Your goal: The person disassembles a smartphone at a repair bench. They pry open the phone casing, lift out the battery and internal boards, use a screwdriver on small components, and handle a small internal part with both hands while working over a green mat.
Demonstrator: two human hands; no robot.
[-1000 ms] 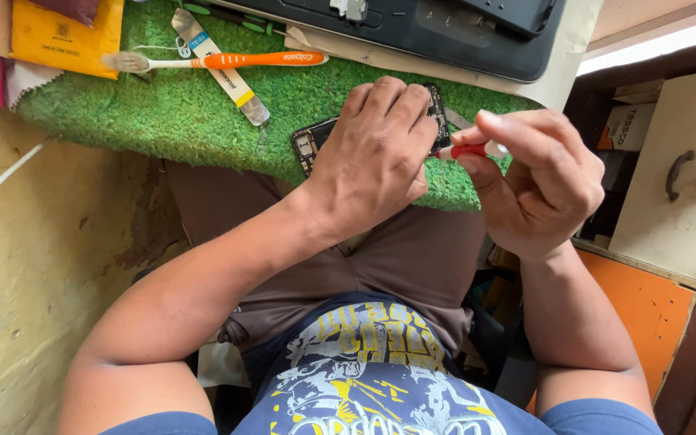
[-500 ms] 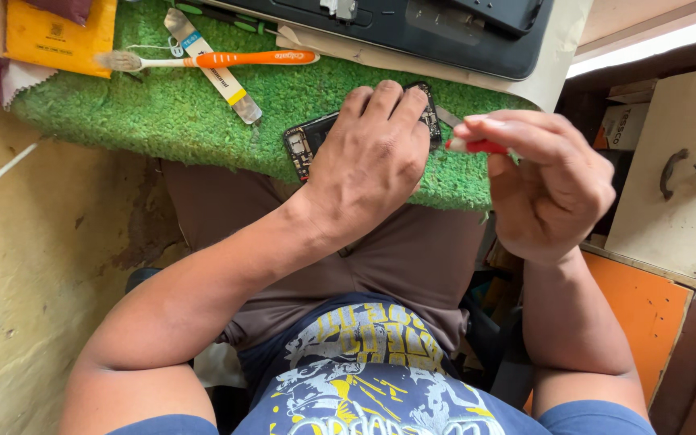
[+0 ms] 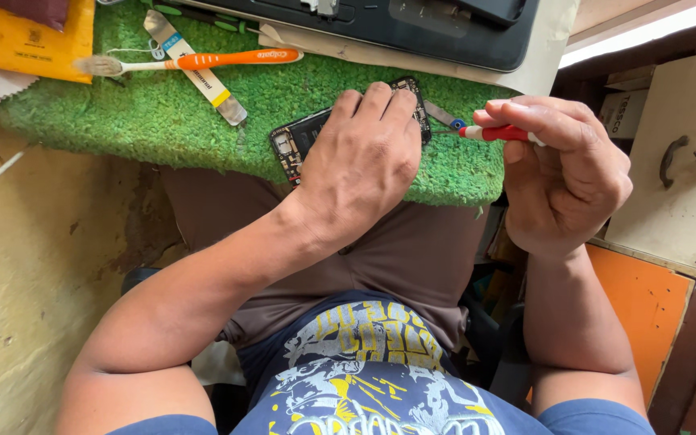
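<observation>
An opened phone (image 3: 300, 138) with its circuit board showing lies on a green turf mat (image 3: 163, 113). My left hand (image 3: 364, 161) lies flat over the phone, covering most of it and holding it down. My right hand (image 3: 561, 173) grips a small red-handled screwdriver (image 3: 495, 133), whose tip points left toward the phone's right edge. A pair of tweezers (image 3: 443, 117) lies on the mat just above the screwdriver tip.
An orange toothbrush (image 3: 203, 60) and a flat metal strip tool (image 3: 195, 68) lie on the mat's far side. A black laptop (image 3: 412, 28) sits behind, a yellow packet (image 3: 34, 40) at the far left. A cabinet drawer with a handle (image 3: 670, 161) stands at right.
My right hand has shifted slightly, bringing the screwdriver tip closer to the phone's right edge. My left hand stays pressed on the phone.
</observation>
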